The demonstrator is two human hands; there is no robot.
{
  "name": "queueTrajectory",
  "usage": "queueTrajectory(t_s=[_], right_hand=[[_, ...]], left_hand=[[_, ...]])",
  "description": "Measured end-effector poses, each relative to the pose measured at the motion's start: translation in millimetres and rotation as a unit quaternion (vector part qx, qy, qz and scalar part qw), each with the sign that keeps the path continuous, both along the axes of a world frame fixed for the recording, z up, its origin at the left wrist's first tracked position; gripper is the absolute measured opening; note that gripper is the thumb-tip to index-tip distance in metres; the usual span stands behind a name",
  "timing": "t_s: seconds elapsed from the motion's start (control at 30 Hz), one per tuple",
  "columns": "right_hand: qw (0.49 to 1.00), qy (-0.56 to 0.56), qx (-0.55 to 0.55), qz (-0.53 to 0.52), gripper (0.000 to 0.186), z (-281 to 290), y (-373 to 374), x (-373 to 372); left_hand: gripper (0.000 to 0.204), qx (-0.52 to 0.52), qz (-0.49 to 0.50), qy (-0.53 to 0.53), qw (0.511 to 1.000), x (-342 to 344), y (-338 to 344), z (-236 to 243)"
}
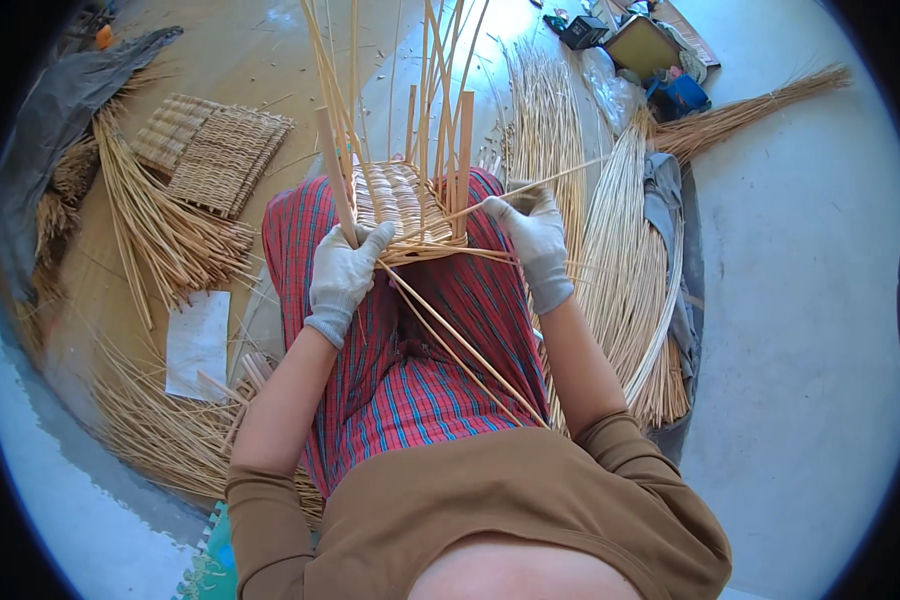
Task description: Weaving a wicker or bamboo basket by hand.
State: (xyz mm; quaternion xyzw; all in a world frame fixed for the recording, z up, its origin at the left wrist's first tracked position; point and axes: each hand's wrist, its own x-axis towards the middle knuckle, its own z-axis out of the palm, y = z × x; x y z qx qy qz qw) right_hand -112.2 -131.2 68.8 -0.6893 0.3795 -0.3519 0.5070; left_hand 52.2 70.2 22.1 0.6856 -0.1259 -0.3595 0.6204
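A partly woven basket (395, 205) with tall upright stakes rests between my knees on red plaid cloth (440, 400). My left hand (345, 265), in a pale knit glove, is closed on the basket's near left corner, at the foot of a flat wooden stake. My right hand (530, 235), also gloved, is closed around a thin reed (580, 165) that runs from the basket's right side. More long, loose reeds (470, 358) hang from the near edge down across my lap.
Reed bundles lie left (170, 230), right (615, 310) and at the lower left (155, 425). Woven mats (225, 160) and a white paper (196, 340) are on the floor, grey cloth (40, 130) at the far left. Boxes (635, 45) and a blue container (685, 95) stand at the back right.
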Motion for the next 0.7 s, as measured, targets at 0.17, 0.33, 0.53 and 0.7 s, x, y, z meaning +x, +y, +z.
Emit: queueTrajectory(t_s=[0.17, 0.33, 0.53, 0.7], right_hand=[[0.984, -0.128, 0.107, 0.065, 0.047, 32.6, 9.7, 23.5], [0.95, 0.1, -0.175, 0.238, 0.06, 91.8, 19.8, 80.5], [0.813, 0.219, -0.451, 0.296, 0.063, 104.2, 28.6, 147.7], [0.715, 0.257, -0.596, 0.26, 0.072, 100.8, 49.4, 151.2]], left_hand=[[0.041, -0.063, 0.056, -0.204, 0.975, -2.8, -8.5, -41.9], [0.039, -0.035, 0.035, -0.126, 0.991, -6.9, -0.8, -18.6], [0.044, -0.019, 0.055, -0.096, 0.994, -11.0, -2.8, -19.5], [0.041, -0.052, 0.063, -0.079, 0.993, -10.3, -2.5, -16.5]])
